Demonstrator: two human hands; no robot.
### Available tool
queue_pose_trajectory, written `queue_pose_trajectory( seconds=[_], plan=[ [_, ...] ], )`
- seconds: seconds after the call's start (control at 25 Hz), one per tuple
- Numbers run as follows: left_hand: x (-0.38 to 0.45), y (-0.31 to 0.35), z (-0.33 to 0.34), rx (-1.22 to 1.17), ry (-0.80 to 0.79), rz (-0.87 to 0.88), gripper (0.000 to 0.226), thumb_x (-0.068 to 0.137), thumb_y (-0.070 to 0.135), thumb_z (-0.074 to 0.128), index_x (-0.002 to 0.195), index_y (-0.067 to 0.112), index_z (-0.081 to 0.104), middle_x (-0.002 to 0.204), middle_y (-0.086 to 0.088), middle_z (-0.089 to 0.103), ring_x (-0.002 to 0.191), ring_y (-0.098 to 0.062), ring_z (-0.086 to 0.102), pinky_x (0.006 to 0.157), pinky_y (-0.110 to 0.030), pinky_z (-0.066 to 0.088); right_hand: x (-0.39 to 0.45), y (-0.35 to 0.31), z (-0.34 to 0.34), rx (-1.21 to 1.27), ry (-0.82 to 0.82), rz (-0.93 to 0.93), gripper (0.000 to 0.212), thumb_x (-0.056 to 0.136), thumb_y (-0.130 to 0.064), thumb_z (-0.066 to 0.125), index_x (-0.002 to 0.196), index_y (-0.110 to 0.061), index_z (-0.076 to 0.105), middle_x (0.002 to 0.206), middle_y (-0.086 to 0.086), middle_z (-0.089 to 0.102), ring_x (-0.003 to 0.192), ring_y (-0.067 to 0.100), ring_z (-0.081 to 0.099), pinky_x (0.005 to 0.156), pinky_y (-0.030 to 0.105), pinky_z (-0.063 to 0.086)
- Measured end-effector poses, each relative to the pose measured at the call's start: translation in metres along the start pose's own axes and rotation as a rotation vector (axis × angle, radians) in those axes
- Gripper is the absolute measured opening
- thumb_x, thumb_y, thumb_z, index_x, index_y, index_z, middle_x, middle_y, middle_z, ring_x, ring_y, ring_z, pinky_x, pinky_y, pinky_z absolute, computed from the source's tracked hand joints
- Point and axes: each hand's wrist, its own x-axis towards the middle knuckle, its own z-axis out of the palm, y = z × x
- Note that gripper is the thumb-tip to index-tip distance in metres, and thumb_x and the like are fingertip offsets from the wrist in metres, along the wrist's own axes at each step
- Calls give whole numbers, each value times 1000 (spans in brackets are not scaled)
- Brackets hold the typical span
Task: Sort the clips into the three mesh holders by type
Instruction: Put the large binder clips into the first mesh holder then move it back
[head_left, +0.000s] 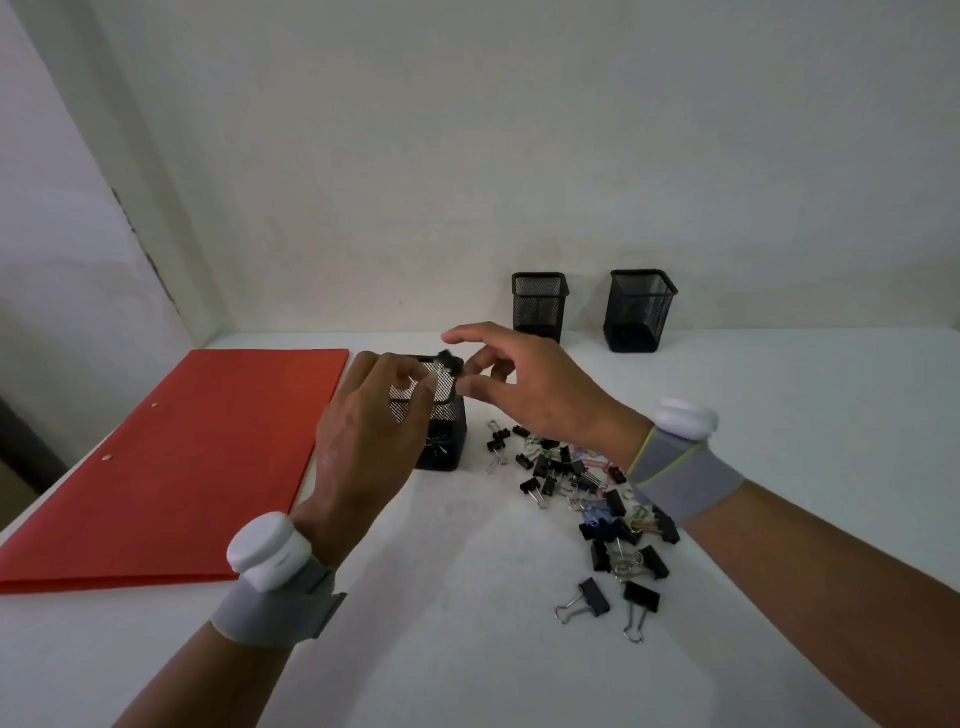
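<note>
Hands met over the near holder (441, 415) on the white surface (467, 597). Left hand (363, 426) gripped its rim; right hand (524, 384) hung above it, fingers loosely spread, a blurred black clip (451, 362) at its fingertips, grip unclear. Loose clips (587, 493) lay just right; two holders (540, 306) stood behind, red folder (176, 467) left.

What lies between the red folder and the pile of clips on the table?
In the head view, the near mesh holder stands between the red folder and the pile of clips, with the left hand in front of it.
</note>
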Motion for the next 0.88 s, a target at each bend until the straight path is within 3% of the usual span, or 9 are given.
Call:
queue_pose_trajectory(
  seconds=[0.12, 0.32, 0.48, 0.6, 0.72, 0.88],
  plan=[
    [-14, 7, 5, -39, -65, -20, 11, 91, 28, 61, 96, 18, 62, 91, 5, 56, 73, -10, 53, 58, -19, 40, -22, 10, -8, -46, -9, 50, 35, 89, -24, 67, 122, -31, 60, 96, -10, 67, 77, 25, 61, 69, 20, 49],
    [-52, 27, 23, -64, -300, 103, 9, 90, 32, 60, 94, 24, 61, 88, 12, 56, 72, 0, 51, 60, -16, 42, -93, 42, -35, -179, -142, 181, 19, 89, -31, 66, 108, -33, 69, 97, -19, 64, 84, -6, 58, 69, 11, 43],
    [-84, 48, 35, -70, -611, 140, 28, 87, 58, 53, 100, 35, 59, 87, 18, 54, 73, 3, 49, 62, -16, 35, -145, 53, -35, -278, -188, 268, 36, 84, -49, 66, 119, -40, 64, 91, -10, 55, 81, 3, 52, 72, 23, 44],
    [-99, 51, 42, 33, -698, 271, 49, 78, 76, 47, 108, 39, 58, 93, 19, 52, 84, 2, 47, 69, -21, 40, -164, 57, -24, -401, -185, 267, 46, 84, -56, 62, 128, -46, 55, 89, -9, 48, 87, 6, 45, 76, 26, 43],
    [-104, 48, 43, 10, -695, 293, 43, 81, 72, 48, 106, 40, 59, 95, 18, 54, 87, 1, 48, 70, -23, 45, -166, 61, -12, -431, -90, 202, 32, 89, -46, 60, 120, -43, 61, 85, -13, 45, 89, 8, 42, 73, 26, 40],
    [-104, 50, 37, -125, -703, 169, 31, 81, 61, 59, 101, 38, 60, 85, 20, 56, 79, 4, 46, 66, -14, 35, -159, 62, -2, -395, -8, 188, 22, 89, -42, 62, 109, -38, 69, 87, -11, 50, 88, 11, 45, 69, 24, 35]
  ],
)
